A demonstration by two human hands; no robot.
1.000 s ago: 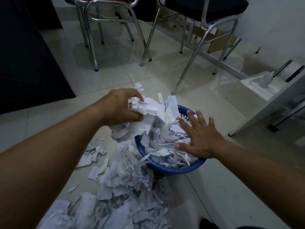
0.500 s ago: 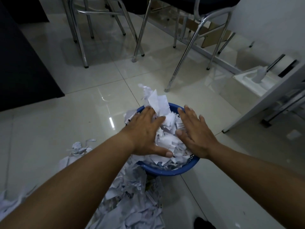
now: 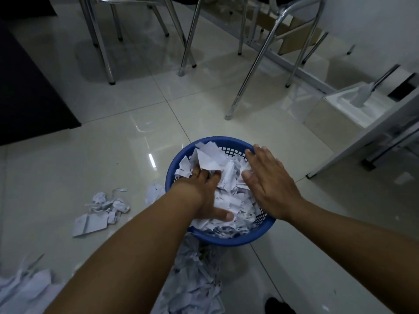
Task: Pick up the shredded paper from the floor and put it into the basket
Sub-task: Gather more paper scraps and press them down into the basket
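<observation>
Shredded paper (image 3: 229,196) fills the blue basket (image 3: 204,143) on the tiled floor (image 3: 113,155), with more scraps (image 3: 195,279) piled against its near side and a small clump (image 3: 102,209) to the left. The left hand (image 3: 207,193) presses flat into the paper, fingers spread and partly buried, gripping nothing. The right hand (image 3: 268,180) lies open, palm down, over the basket's right side. Chair legs (image 3: 188,35) stand beyond.

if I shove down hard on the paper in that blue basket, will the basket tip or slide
Probably it slides before it tips: the blue basket looks like light mesh plastic on glossy tile floor. The shredded paper is loose and crumpled, so it likely compresses, then springs back. Both hands, left hand and right hand, press inside the rim, which should steady it.
</observation>
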